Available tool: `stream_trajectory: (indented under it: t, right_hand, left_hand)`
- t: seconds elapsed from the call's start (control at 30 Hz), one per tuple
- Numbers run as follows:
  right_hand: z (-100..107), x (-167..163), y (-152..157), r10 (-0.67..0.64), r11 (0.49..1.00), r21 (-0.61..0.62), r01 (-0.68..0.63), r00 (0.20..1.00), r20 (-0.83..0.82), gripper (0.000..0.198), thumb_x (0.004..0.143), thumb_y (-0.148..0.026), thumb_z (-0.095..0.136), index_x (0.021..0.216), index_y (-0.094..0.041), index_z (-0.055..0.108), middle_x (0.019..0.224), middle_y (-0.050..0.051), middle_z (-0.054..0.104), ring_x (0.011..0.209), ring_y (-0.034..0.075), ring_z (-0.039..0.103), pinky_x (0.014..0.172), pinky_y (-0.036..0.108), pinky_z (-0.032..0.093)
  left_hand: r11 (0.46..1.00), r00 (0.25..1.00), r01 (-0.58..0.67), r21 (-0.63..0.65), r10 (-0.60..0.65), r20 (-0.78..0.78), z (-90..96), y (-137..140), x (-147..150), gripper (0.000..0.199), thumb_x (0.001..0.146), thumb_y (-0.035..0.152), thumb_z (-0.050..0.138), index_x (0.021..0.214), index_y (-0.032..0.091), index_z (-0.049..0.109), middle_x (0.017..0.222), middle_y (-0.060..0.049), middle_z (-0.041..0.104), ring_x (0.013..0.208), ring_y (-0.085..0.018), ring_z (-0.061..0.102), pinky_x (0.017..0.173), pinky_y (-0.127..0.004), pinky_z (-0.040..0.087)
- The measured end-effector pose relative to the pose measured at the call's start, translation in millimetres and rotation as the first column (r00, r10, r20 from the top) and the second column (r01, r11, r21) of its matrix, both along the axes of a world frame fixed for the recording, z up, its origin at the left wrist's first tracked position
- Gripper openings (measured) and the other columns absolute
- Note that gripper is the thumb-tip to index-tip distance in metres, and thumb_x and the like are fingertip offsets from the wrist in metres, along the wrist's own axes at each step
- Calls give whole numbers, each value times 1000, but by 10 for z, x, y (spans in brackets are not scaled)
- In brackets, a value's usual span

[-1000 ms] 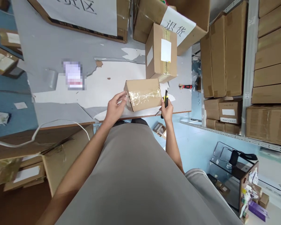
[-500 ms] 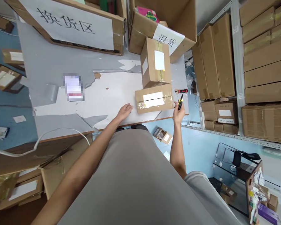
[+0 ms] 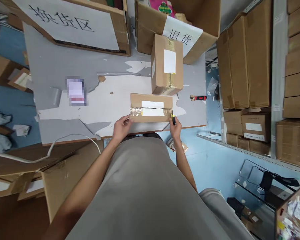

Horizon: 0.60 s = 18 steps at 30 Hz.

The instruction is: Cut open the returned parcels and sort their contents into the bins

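A flat cardboard box (image 3: 137,98) with a white label and clear tape along its middle lies at the near edge of the worktable. At its lower left corner, my left hand (image 3: 120,129) grips the box's end with thumb and fingers. My right hand (image 3: 175,130) is closed around a yellow and black box cutter (image 3: 174,119) at the box's right end. The cutter's tip is close to the tape; I cannot tell if it touches. Just behind stands a taller taped cardboard box (image 3: 160,80).
A red and black knife (image 3: 199,98) lies on the table's right side. Large open cartons with handwritten signs (image 3: 182,38) (image 3: 75,25) stand at the back. A blurred-out item (image 3: 76,91) is on the left. Shelving with boxes (image 3: 258,66) rises at right; a white cable (image 3: 50,151) crosses the lower left.
The flat box has moved left and turned straight to the table edge. My left hand has gone from apart to holding its left end; my right hand has brought the cutter to its right end.
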State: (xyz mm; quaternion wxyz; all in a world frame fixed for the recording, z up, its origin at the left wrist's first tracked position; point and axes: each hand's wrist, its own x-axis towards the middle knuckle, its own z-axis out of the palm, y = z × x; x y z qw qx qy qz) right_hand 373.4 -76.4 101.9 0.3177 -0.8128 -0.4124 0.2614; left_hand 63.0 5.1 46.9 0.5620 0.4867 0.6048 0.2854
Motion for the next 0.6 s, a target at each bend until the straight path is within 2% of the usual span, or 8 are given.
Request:
stream_trajectory:
  t: [0.1, 0.2, 0.3, 0.4, 0.47, 0.5, 0.53, 0.6]
  right_hand:
    - [-146, -170, 92, 42, 999, -23, -44, 995, -94, 52, 113, -63, 59, 133, -21, 84, 124, 13, 88, 118, 31, 78, 110, 43, 64]
    - [-245, -139, 137, 69, 997, -9, -71, 993, -93, 49, 113, -57, 60, 139, -23, 83, 139, 17, 87, 128, 33, 79, 117, 46, 61]
    - [-321, 138, 108, -1, 1000, -25, 0, 999, -53, 47, 113, -58, 58, 130, -21, 81, 132, 18, 88, 121, 32, 79, 112, 46, 63]
    - [-421, 527, 61, -42, 998, -51, 40, 998, -40, 47, 112, -65, 55, 111, -22, 74, 110, 14, 86, 102, 27, 76, 100, 40, 64]
    - [-504, 754, 49, -68, 996, -63, 65, 996, -56, 48, 110, -69, 53, 103, -24, 69, 99, 9, 82, 94, 23, 71, 93, 35, 63]
    - [-545, 845, 51, -85, 994, -71, 79, 994, -72, 49, 109, -71, 53, 102, -25, 68, 96, 7, 81, 92, 22, 69, 91, 34, 63]
    - [-582, 921, 57, -103, 992, -79, 96, 991, -88, 49, 108, -72, 53, 101, -25, 67, 95, 6, 81, 90, 21, 68, 90, 34, 64]
    - [-627, 1033, 74, -134, 988, -88, 125, 985, -109, 49, 106, -71, 55, 103, -24, 70, 99, 8, 83, 95, 23, 72, 96, 37, 65]
  left_hand:
    - [988, 984, -144, 56, 149, -95, 131, -119, -192, 80, 90, 75, 80, 139, 13, 83, 144, -23, 83, 129, -40, 84, 123, -59, 65]
    - [963, 960, -193, 187, 225, -167, 441, -202, -107, 66, 97, 69, 78, 136, 15, 86, 142, -20, 83, 130, -37, 83, 124, -57, 64]
    - [953, 975, -105, 284, 156, -160, 887, -279, 246, 46, 108, 58, 74, 132, 22, 90, 138, -15, 86, 134, -34, 82, 127, -55, 63]
    - [938, 994, 79, 338, -50, -95, 1239, -330, 678, 35, 115, 52, 70, 130, 29, 91, 142, -10, 86, 139, -32, 80, 131, -55, 61]
    - [909, 980, 198, 367, -193, -50, 1291, -311, 873, 35, 118, 52, 66, 132, 31, 91, 143, -9, 86, 142, -31, 79, 132, -56, 60]
    - [899, 975, 219, 379, -216, -52, 1250, -276, 924, 36, 118, 52, 65, 135, 32, 90, 146, -9, 85, 146, -32, 77, 135, -57, 57]
    - [899, 978, 207, 387, -193, -75, 1167, -225, 946, 38, 118, 54, 66, 141, 31, 87, 152, -10, 83, 152, -33, 74, 138, -59, 53]
    - [924, 986, 105, 367, -48, -159, 914, -82, 935, 53, 112, 60, 75, 155, 29, 79, 169, -15, 71, 166, -36, 60, 144, -64, 43]
